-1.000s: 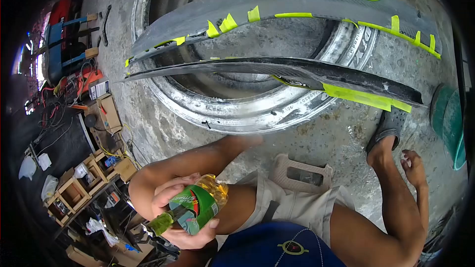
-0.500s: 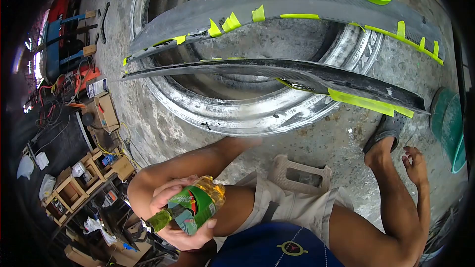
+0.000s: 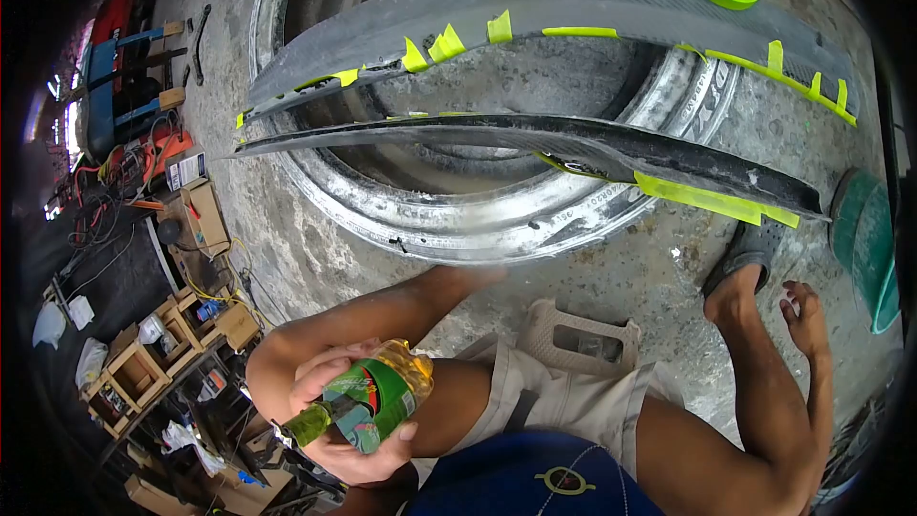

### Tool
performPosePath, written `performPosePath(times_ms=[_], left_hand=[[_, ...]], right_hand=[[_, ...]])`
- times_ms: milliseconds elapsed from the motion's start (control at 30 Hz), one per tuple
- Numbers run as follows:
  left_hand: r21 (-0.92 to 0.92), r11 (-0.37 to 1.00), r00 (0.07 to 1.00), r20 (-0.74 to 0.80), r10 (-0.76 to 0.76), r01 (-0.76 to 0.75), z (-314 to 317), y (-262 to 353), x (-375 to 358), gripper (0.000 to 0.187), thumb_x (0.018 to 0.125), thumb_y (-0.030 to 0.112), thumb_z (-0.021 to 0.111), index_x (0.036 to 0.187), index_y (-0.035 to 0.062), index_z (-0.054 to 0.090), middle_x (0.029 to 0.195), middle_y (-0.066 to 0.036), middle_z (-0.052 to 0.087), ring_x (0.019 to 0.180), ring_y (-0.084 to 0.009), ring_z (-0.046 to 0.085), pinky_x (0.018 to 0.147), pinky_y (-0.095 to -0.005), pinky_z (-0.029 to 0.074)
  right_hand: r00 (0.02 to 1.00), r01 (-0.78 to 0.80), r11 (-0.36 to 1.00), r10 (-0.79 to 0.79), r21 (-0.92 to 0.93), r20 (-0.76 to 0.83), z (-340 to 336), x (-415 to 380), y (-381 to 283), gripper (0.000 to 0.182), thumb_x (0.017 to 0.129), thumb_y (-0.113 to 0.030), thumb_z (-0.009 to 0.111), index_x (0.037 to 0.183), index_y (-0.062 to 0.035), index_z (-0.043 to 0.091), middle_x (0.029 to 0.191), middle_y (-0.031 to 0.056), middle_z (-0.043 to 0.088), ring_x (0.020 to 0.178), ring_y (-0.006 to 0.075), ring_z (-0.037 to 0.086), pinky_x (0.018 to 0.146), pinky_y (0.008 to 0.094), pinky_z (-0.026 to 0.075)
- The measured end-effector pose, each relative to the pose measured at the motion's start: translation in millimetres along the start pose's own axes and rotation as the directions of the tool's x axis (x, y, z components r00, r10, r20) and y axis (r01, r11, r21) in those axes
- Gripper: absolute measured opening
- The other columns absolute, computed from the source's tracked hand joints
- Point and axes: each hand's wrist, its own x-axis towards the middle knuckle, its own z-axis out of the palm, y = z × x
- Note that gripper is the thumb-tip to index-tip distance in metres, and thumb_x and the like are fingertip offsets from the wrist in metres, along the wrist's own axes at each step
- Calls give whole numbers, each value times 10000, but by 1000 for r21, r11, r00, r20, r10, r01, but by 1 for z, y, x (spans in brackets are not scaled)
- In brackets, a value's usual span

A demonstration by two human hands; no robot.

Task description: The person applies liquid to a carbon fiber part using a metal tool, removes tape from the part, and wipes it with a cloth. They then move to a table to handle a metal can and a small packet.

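Gripping the green-labelled bottle (image 3: pixel 371 399), my left hand (image 3: pixel 358 461) has its fingers and thumb wrapped around the body, just over the left thigh (image 3: pixel 457 403). I see the bottle's long axis slanting: neck toward lower left, base toward upper right. My right hand (image 3: pixel 805 320), loosely curled with nothing visible in it, is well apart, beside the right shin (image 3: pixel 762 387).
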Motion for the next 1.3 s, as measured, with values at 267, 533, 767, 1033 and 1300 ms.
performPosePath(times_ms=[267,533,767,1033,1300], left_hand=[[98,992,995,78,69,-77,-17,-6,-7,810,675,307,856,1272,-65,455,1155,-208,521,1062,-331,590,961,-487,495],[142,989,999,-19,50,-47,-21,-15,-26,749,683,284,846,1241,-72,495,1118,-209,572,1081,-332,587,968,-444,463],[86,995,998,-29,55,-53,-27,-18,-37,711,699,179,845,1273,-13,472,1182,-200,558,1124,-347,577,986,-480,459],[-16,995,995,12,102,-102,-33,-31,-38,745,660,43,815,1308,-34,455,1239,-202,546,1167,-295,555,1009,-400,456],[-5,999,999,-15,50,-51,-30,-25,-37,742,646,50,823,1290,-28,464,1228,-198,551,1151,-288,561,1012,-399,449]], right_hand=[[827,117,991,-136,-69,-545,-84,20,-67,175,960,-20,604,1122,22,655,1040,149,693,972,207,641,877,326,502],[637,448,757,-644,-476,-424,-120,41,-225,392,875,32,676,1261,-17,634,1123,136,664,1041,275,627,911,343,486],[570,536,701,-712,-471,-410,-111,56,-218,362,786,88,697,1131,-18,671,1006,129,642,897,278,613,784,368,493],[558,511,716,-697,-475,-450,-108,54,-218,355,802,90,684,1138,-26,670,1017,126,645,913,284,622,797,366,499],[561,522,713,-700,-467,-442,-109,56,-215,366,807,95,680,1152,-25,663,1034,134,644,929,288,625,808,364,502]])
